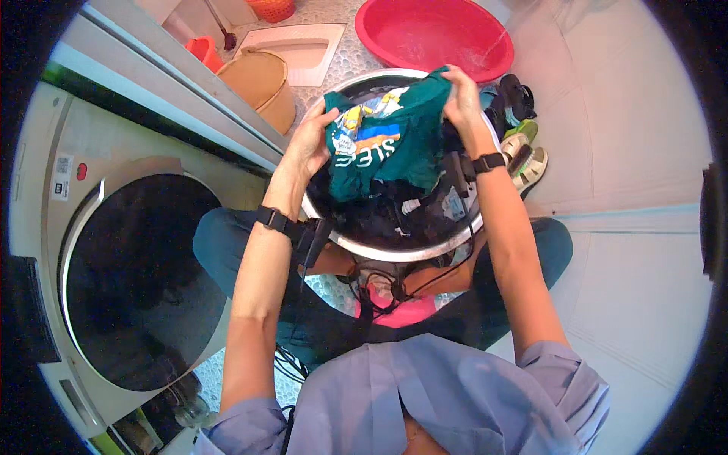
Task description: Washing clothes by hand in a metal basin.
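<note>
A dark green T-shirt [387, 155] with a colourful cartoon print and white lettering is stretched between my hands. My left hand [312, 138] grips its left edge, thumb on top. At the upper right corner, my right hand [460, 97] pinches the cloth. The shirt hangs over a round metal basin [356, 246] that stands between my knees. Dark wet clothes [394, 216] lie in the basin, partly hidden under the shirt. Each wrist wears a black strap with a small device.
A pink-red tub [432, 38] holding water stands beyond the basin. Shoes [531, 167] line the right wall. A front-loading washing machine [144, 280] is close on my left. Further off are a tan bucket [262, 87] and a squat toilet [303, 49]. Cables dangle between my legs.
</note>
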A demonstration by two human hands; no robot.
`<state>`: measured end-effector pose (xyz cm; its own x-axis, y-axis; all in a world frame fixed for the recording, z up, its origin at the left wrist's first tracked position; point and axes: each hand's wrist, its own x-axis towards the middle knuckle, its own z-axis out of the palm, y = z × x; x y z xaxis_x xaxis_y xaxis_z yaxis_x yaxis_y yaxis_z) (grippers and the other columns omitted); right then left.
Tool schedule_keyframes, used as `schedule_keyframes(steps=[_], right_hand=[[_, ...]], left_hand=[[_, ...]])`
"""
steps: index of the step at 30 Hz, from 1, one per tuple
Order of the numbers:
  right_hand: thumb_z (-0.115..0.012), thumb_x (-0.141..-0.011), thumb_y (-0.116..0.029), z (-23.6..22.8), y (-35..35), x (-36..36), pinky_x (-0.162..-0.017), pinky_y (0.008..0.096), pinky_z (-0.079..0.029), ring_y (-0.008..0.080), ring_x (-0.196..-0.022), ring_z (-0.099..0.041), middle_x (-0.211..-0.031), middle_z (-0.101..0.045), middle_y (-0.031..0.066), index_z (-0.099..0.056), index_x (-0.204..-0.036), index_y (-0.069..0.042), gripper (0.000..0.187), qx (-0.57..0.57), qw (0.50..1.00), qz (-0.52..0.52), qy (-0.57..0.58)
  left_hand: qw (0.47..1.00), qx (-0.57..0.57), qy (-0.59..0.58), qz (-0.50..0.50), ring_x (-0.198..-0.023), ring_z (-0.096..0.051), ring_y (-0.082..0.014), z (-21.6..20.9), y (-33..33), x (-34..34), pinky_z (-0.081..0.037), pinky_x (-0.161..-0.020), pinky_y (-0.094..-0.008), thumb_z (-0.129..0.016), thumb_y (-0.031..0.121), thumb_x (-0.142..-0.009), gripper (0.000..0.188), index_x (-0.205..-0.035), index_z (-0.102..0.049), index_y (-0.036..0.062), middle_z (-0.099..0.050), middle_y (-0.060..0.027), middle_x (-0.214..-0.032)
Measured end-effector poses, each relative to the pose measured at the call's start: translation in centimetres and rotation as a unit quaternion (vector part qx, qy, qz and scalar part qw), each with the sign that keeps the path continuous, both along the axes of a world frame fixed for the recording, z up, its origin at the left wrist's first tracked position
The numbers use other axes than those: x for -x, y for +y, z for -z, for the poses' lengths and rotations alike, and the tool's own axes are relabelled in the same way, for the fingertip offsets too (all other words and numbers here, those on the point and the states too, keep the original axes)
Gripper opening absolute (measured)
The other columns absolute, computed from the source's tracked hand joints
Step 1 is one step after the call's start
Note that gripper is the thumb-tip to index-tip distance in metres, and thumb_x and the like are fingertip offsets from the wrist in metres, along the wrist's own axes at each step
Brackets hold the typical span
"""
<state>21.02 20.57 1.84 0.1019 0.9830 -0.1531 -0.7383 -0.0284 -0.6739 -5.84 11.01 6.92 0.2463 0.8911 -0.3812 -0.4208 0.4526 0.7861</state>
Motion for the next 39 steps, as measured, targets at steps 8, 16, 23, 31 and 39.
schedule_keyframes(steps=[8,16,23,31,39], right_hand=[[-0.056,-0.075,-0.018,11.7,-0.4,-4.0,-0.087,0.0402,-0.043,0.0317,-0.106,-0.051,-0.109,-0.054,0.0191,-0.062,-0.096,-0.011,0.023,-0.020,0.602,-0.111,-0.791],[-0.041,-0.079,-0.066,14.5,1.0,5.1,-0.093,0.0733,-0.013,0.0401,-0.135,-0.005,-0.147,-0.011,0.0168,-0.025,-0.140,-0.027,0.074,0.033,0.464,-0.282,-0.839],[-0.043,-0.076,-0.067,19.4,2.8,5.6,-0.090,0.0763,-0.007,0.0389,-0.135,0.000,-0.148,-0.008,0.0139,-0.017,-0.142,-0.022,0.084,0.039,0.384,-0.299,-0.873],[-0.054,-0.075,-0.047,21.7,8.4,5.6,-0.098,0.0672,-0.017,0.0367,-0.133,-0.018,-0.145,-0.022,0.0143,-0.041,-0.133,-0.014,0.068,0.036,0.326,-0.550,-0.768],[-0.055,-0.076,-0.054,18.2,4.5,2.2,-0.093,0.0501,-0.039,0.0353,-0.123,-0.036,-0.130,-0.043,0.0174,-0.050,-0.124,-0.009,0.066,0.012,0.444,-0.289,-0.848]], left_hand=[[0.939,0.081,0.332,0.027,-0.109,-0.050,-0.0293,11.9,3.5,0.0,-0.053,-0.074,-0.0460,-0.061,0.023,-0.081,0.071,-0.139,-0.022,0.0076,-0.044,-0.0153,-0.126],[0.608,-0.283,0.735,0.101,-0.121,-0.035,-0.0396,12.2,3.1,-3.9,-0.031,-0.096,-0.0485,-0.063,0.044,-0.074,0.063,-0.127,-0.047,0.0146,-0.033,-0.0231,-0.134],[0.631,-0.200,0.714,0.226,-0.136,-0.008,-0.0347,16.5,4.3,-5.8,-0.010,-0.106,-0.0532,-0.044,0.067,-0.077,0.081,-0.139,-0.030,0.0173,-0.012,-0.0219,-0.146],[0.683,-0.147,0.656,0.286,-0.138,0.001,-0.0307,18.6,6.5,-5.5,-0.004,-0.107,-0.0507,-0.047,0.072,-0.072,0.090,-0.141,-0.025,0.0180,-0.004,-0.0191,-0.148],[0.686,-0.101,0.647,0.319,-0.138,0.003,-0.0276,19.2,7.4,-4.4,-0.003,-0.108,-0.0494,-0.050,0.075,-0.066,0.098,-0.142,-0.023,0.0187,-0.003,-0.0164,-0.149]])
